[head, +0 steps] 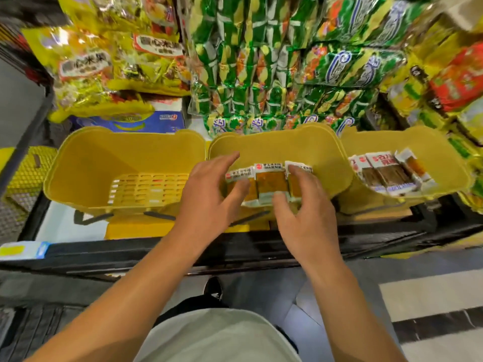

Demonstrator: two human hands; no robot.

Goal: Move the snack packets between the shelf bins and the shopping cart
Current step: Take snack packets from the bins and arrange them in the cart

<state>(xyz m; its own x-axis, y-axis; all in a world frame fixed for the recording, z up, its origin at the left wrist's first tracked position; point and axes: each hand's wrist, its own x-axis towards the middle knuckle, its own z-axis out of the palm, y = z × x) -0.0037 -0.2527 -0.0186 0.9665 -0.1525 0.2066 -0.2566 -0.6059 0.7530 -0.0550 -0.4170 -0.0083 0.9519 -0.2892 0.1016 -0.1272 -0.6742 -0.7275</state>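
Over the middle bin (279, 145), both hands' curled fingers (295, 171) seemingly grip packets (270, 182).

3 yellow shelf bins stand side by side. both hands reach into the middle bin (277, 145): the left hand (209, 194) and the right hand (305, 218) grip a row of orange snack packets (270, 182) with white labels. the left bin (86, 163) shows its slotted floor. the right bin (444, 142) holds brown snack packets (389, 173). green bagged snacks (274, 61) hang behind.
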